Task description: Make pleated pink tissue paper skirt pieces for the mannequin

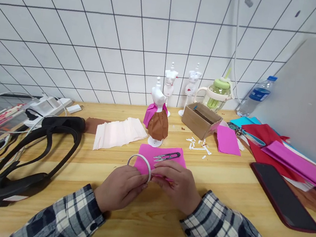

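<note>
My left hand (122, 186) is closed around a white ring of tape (145, 161), which stands on edge above a magenta sheet (145, 151). At the ring's right side, the fingertips of my right hand (179, 185) pinch together; whether they grip the ring's edge or a loose end is too small to tell. Black thread snips (167, 156) lie on the magenta sheet just beyond my right fingers. Behind the sheet stands a small white mannequin (158, 94) dressed in brown (158, 124) and magenta pieces.
Pale pink crepe paper (120, 133) and a black headset frame (64, 160) lie left. Two mannequins (170, 80), a cardboard box (199, 120), white scraps (198, 148) and a green-lidded jug (219, 94) are further back. A phone (283, 196), coloured sheets (302, 167) and a bottle (256, 97) are right.
</note>
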{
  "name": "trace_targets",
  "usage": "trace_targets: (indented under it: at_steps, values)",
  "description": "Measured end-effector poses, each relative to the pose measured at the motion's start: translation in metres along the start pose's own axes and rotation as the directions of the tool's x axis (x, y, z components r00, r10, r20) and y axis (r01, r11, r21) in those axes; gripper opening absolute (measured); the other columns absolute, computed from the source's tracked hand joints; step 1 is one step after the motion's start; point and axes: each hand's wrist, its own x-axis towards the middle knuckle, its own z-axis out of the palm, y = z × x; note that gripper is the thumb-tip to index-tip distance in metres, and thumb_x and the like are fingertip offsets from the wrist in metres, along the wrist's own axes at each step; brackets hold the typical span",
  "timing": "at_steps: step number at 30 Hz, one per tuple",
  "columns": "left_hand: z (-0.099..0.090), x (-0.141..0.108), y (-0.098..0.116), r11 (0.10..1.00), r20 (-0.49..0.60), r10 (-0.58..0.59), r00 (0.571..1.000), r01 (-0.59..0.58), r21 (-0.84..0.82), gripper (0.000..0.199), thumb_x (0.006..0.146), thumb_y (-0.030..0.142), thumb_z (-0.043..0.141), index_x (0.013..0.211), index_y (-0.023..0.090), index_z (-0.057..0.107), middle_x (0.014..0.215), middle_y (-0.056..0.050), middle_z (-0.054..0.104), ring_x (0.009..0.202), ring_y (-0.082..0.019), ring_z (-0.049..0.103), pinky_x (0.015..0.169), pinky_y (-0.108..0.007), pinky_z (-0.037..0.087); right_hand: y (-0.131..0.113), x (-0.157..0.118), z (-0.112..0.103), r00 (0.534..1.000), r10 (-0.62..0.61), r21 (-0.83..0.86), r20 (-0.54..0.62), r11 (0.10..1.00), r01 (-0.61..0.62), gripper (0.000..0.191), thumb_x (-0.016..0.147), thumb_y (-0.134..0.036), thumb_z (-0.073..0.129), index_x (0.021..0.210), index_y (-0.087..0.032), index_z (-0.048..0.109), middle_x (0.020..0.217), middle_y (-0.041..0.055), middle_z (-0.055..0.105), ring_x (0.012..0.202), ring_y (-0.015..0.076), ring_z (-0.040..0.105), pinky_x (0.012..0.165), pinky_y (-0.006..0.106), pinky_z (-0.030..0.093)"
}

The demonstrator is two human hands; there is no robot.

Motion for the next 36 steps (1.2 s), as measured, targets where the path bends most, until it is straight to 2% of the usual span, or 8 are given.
trace_targets:
  at_steps: [8, 12, 16, 19, 24, 31, 34, 36]
  values:
    - [-0.018, -0.002, -0.020, 0.999, 0.053, 0.034, 0.998, -0.031, -0.043, 0.030, 0.091, 0.021, 0.043, 0.117, 0.014, 0.056, 0.082, -0.008, 0.063, 0.077, -0.021, 0.057, 0.072, -0.033, 0.046, -0.002, 0.005, -0.018, 0.997, 0.065, -0.123, -0.037, 0.990, -0.069, 0.013, 0.093, -0.027, 0.055, 0.085, -0.021, 0.063, 0.084, 0.0038, 0.067, 0.079, 0.0165, 0.061, 0.069, 0.028, 0.048]
    - [-0.032, -0.007, -0.038, 0.999, -0.006, -0.014, 1.000, 0.014, 0.045, 0.023, 0.089, 0.014, 0.043, 0.103, 0.016, 0.060, 0.075, -0.004, 0.060, 0.074, -0.019, 0.054, 0.089, -0.042, 0.040, 0.008, 0.007, -0.028, 0.985, 0.112, -0.159, -0.130, 0.978, -0.132, 0.016, 0.093, -0.032, 0.055, 0.084, -0.020, 0.061, 0.078, 0.0021, 0.061, 0.068, 0.0144, 0.054, 0.062, 0.027, 0.043]
    - [-0.036, -0.007, -0.040, 0.996, -0.043, -0.084, 0.995, 0.083, -0.033, 0.018, 0.090, 0.017, 0.044, 0.090, 0.017, 0.061, 0.068, -0.003, 0.058, 0.068, -0.018, 0.050, 0.068, -0.032, 0.040, 0.011, 0.009, -0.031, 0.984, 0.126, -0.147, -0.128, 0.979, -0.144, 0.018, 0.093, -0.034, 0.055, 0.083, -0.020, 0.061, 0.077, 0.0018, 0.060, 0.067, 0.0138, 0.053, 0.061, 0.027, 0.043]
    - [-0.034, -0.008, -0.037, 0.971, -0.104, -0.222, 0.969, 0.210, -0.118, 0.020, 0.091, 0.019, 0.044, 0.081, 0.017, 0.062, 0.065, -0.002, 0.057, 0.064, -0.016, 0.050, 0.065, -0.029, 0.039, 0.006, 0.009, -0.029, 0.986, 0.104, -0.132, -0.129, 0.984, -0.121, 0.017, 0.094, -0.032, 0.055, 0.083, -0.020, 0.061, 0.077, 0.0023, 0.062, 0.071, 0.0149, 0.056, 0.063, 0.027, 0.045]
    - [-0.026, -0.017, -0.038, 0.783, -0.176, -0.548, 0.818, 0.427, -0.453, 0.029, 0.094, 0.030, 0.042, 0.075, 0.017, 0.061, 0.073, -0.002, 0.059, 0.069, -0.016, 0.054, 0.064, -0.027, 0.041, -0.008, 0.005, -0.021, 0.996, -0.021, -0.107, -0.090, 0.994, 0.011, 0.011, 0.093, -0.021, 0.053, 0.086, -0.023, 0.062, 0.083, 0.0030, 0.067, 0.082, 0.0163, 0.062, 0.071, 0.029, 0.051]
    - [-0.014, -0.015, -0.048, 0.546, -0.148, -0.750, 0.645, 0.478, -0.688, 0.029, 0.089, 0.037, 0.049, 0.068, 0.018, 0.055, 0.063, 0.000, 0.051, 0.061, -0.015, 0.045, 0.061, -0.028, 0.040, -0.015, 0.004, -0.020, 0.987, -0.051, -0.131, -0.151, 0.991, 0.031, 0.013, 0.092, -0.020, 0.055, 0.084, -0.023, 0.064, 0.081, 0.0030, 0.069, 0.080, 0.0177, 0.063, 0.073, 0.031, 0.050]
    - [-0.026, -0.015, -0.064, 0.525, -0.300, -0.817, 0.492, 0.422, -0.739, 0.029, 0.090, 0.035, 0.043, 0.065, 0.021, 0.047, 0.056, 0.004, 0.038, 0.053, -0.013, 0.038, 0.062, -0.028, 0.043, -0.011, 0.006, -0.026, 0.979, 0.006, -0.107, -0.202, 0.994, -0.029, 0.015, 0.094, -0.024, 0.052, 0.083, -0.023, 0.062, 0.080, 0.0031, 0.067, 0.079, 0.0182, 0.062, 0.073, 0.032, 0.049]
    - [-0.034, -0.019, -0.076, 0.549, -0.362, -0.821, 0.441, 0.441, -0.710, 0.025, 0.091, 0.036, 0.043, 0.075, 0.020, 0.055, 0.061, 0.003, 0.045, 0.057, -0.013, 0.042, 0.065, -0.027, 0.043, -0.006, 0.008, -0.030, 0.979, 0.082, -0.082, -0.189, 0.992, -0.099, 0.015, 0.094, -0.028, 0.052, 0.083, -0.022, 0.061, 0.081, 0.0033, 0.067, 0.078, 0.0179, 0.061, 0.071, 0.031, 0.048]
